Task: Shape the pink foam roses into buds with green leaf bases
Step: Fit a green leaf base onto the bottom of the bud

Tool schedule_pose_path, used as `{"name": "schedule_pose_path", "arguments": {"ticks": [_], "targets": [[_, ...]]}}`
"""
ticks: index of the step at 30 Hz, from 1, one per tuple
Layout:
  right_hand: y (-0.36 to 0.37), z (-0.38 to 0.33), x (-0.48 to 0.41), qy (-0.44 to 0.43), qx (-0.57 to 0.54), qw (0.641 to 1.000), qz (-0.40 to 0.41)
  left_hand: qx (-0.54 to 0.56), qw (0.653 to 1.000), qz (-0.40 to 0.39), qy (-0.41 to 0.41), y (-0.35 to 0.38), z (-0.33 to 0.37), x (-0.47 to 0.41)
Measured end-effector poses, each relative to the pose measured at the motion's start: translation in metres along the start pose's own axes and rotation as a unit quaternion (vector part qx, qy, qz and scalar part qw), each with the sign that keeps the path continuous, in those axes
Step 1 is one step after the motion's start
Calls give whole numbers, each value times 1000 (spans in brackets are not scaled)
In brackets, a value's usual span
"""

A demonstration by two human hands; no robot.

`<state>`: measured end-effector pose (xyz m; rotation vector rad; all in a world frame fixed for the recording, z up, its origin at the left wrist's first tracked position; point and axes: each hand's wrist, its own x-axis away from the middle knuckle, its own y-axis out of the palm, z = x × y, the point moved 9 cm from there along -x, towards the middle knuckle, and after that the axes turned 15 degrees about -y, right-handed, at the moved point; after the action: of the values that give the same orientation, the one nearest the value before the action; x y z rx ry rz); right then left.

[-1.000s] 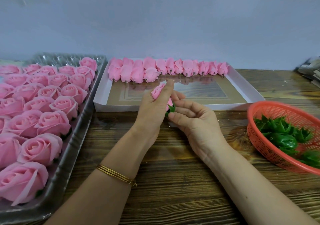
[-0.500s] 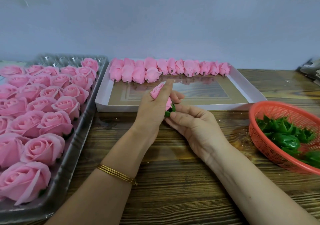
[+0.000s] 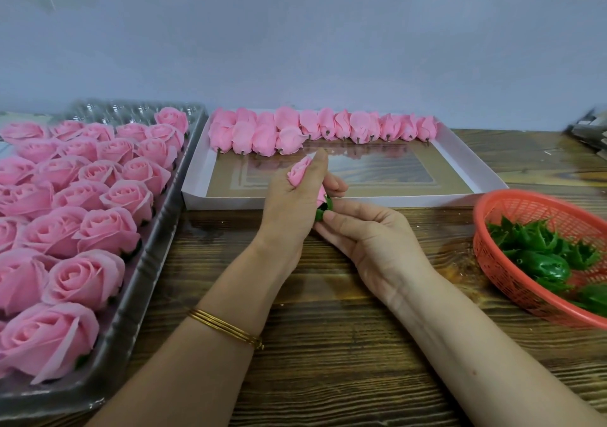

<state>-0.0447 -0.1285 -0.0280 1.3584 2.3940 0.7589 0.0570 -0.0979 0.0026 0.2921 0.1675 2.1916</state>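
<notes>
My left hand (image 3: 290,206) wraps around a pink foam rose bud (image 3: 299,173), whose tip pokes out between thumb and fingers. My right hand (image 3: 364,239) pinches the green leaf base (image 3: 323,209) at the bud's lower end. Most of the bud is hidden inside my left palm. Open pink roses (image 3: 85,216) fill a clear plastic tray (image 3: 144,282) on the left. Several shaped buds (image 3: 315,129) lie in a row at the back of a white shallow box (image 3: 466,167).
A red plastic basket (image 3: 492,262) at the right holds several green leaf bases (image 3: 542,252). All rests on a dark wooden table (image 3: 328,344) against a pale wall. Some grey items (image 3: 588,130) sit at the far right edge.
Both hands hold the same bud near the box's front edge. My right fingers have shifted slightly on the green base; little else differs.
</notes>
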Motion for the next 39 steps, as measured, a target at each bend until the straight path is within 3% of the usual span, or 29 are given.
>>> {"name": "schedule_pose_path", "arguments": {"ticks": [39], "targets": [[-6,-1,0,10,0,999,31,7,1000,-10,-3,3,0,2]]}}
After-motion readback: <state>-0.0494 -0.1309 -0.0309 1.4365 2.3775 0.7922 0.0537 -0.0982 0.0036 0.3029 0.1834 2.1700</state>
